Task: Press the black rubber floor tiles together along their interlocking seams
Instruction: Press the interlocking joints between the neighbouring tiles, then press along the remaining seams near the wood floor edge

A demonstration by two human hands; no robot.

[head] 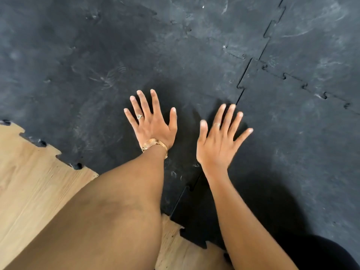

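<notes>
Your left grip (153, 125) lies flat and spread, fingers fanned, palm down on the black rubber floor tiles (97, 75); it pinches nothing. Your right grip (219, 142) is spread just as wide and holds nothing, but it is blurred, so you cannot tell whether it is pressing or hovering just above the rubber.

Between the two grips runs the seam (240, 94) you are working. It shows clearly at 1 o'clock from your right fingertips, climbing toward the far edge of the view, and again at 6 o'clock below your wrists, where its teeth look slightly raised and a dark gap remains. Under and between your hands the line is in shadow and cannot be read.

Farther out, at 2 o'clock, a cross seam (303, 85) meets the first one; its tabs look seated but still outlined. To the far left, the joints are faint, which suggests they are pressed flush.

At 8 o'clock and 6 o'clock the wood floor (29, 182) shows past the toothed outer edge.

By this view most of the mat is joined. What seems left is the near stretch of the seam by your wrists.
</notes>
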